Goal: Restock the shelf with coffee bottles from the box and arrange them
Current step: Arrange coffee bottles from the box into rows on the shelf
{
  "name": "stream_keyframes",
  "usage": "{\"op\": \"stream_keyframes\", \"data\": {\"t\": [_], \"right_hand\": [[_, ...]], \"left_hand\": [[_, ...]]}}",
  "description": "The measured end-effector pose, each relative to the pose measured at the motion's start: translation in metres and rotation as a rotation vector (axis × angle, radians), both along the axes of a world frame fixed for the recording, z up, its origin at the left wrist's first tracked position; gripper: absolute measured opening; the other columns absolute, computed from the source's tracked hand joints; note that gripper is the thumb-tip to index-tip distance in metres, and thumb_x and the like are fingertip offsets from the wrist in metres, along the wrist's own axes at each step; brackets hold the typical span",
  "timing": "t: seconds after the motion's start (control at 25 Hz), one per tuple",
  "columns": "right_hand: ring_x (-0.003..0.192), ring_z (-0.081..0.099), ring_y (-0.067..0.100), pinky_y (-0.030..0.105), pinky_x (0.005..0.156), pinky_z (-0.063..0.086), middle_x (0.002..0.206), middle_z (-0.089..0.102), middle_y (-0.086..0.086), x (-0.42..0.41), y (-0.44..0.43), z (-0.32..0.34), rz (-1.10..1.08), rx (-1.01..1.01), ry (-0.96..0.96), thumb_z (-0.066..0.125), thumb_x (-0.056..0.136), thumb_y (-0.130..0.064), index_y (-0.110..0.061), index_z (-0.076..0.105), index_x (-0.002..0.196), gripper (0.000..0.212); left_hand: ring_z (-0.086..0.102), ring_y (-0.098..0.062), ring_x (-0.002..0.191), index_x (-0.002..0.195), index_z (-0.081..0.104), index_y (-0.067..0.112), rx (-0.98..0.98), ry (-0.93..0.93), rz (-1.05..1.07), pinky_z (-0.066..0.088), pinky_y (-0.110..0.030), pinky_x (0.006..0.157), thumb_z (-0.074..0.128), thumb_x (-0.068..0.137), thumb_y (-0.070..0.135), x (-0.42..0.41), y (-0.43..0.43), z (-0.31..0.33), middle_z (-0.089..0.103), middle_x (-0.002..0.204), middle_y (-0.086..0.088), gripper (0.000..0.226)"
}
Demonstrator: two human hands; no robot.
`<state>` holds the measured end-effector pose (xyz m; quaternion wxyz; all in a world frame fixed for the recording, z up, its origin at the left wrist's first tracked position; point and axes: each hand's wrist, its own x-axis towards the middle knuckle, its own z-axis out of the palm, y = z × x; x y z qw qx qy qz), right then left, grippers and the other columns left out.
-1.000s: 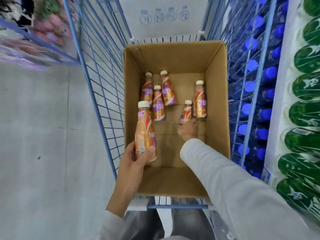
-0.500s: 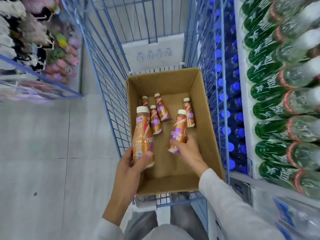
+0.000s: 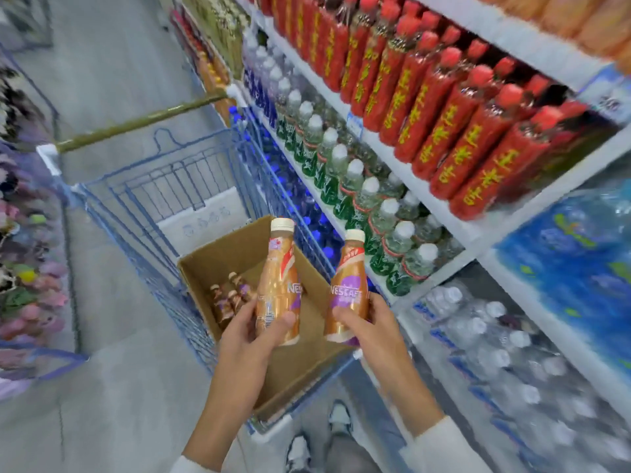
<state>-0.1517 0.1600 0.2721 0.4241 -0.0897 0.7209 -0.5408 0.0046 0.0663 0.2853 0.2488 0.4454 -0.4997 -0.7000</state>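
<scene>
Gripping one coffee bottle each: left hand (image 3: pixel 251 331) wraps left bottle (image 3: pixel 278 285), right hand (image 3: pixel 367 327) wraps right bottle (image 3: pixel 348 288). Both upright, caps up, apart, above box (image 3: pixel 300 370) near-right edge. Remaining bottles (image 3: pixel 230 295) lie at box far-left corner. Box sits inside blue cart (image 3: pixel 164 179), beside shelf (image 3: pixel 440 213).

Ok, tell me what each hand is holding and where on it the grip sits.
Left hand holds one coffee bottle around its lower body. Right hand holds a second coffee bottle, also gripped low on its body. Both caps are free.
</scene>
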Motion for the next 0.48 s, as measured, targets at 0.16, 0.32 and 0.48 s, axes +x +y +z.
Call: {"op": "stream_keyframes", "data": {"t": [0.16, 0.32, 0.48], "right_hand": [[0.079, 0.072, 0.004, 0.022, 0.066, 0.056, 0.103, 0.072, -0.004, -0.012, 0.059, 0.041, -0.165, -0.087, 0.065, 0.074, 0.087, -0.017, -0.026, 0.058, 0.122, 0.040], [0.078, 0.072, 0.005, 0.020, 0.063, 0.054, 0.097, 0.073, -0.005, -0.026, 0.133, 0.070, -0.327, -0.143, 0.117, 0.073, 0.088, -0.015, -0.027, 0.059, 0.115, 0.032], [0.080, 0.071, 0.005, 0.020, 0.064, 0.054, 0.095, 0.073, -0.007, -0.043, 0.224, 0.091, -0.490, -0.144, 0.191, 0.074, 0.087, -0.018, -0.028, 0.060, 0.115, 0.033]], "left_hand": [[0.072, -0.007, 0.084, 0.102, 0.073, 0.016, -0.079, 0.068, -0.183, 0.052, -0.014, 0.070, 0.080, 0.077, 0.021, -0.036, 0.031, 0.032, 0.079, 0.093, 0.003, 0.027], [0.074, -0.013, 0.086, 0.105, 0.071, 0.019, -0.067, 0.145, -0.387, 0.053, -0.026, 0.074, 0.072, 0.085, 0.018, -0.084, 0.080, 0.052, 0.079, 0.095, 0.001, 0.020], [0.075, -0.017, 0.090, 0.109, 0.070, 0.025, -0.013, 0.186, -0.576, 0.054, -0.034, 0.078, 0.084, 0.072, 0.030, -0.134, 0.145, 0.070, 0.078, 0.099, 0.002, 0.040]]}}
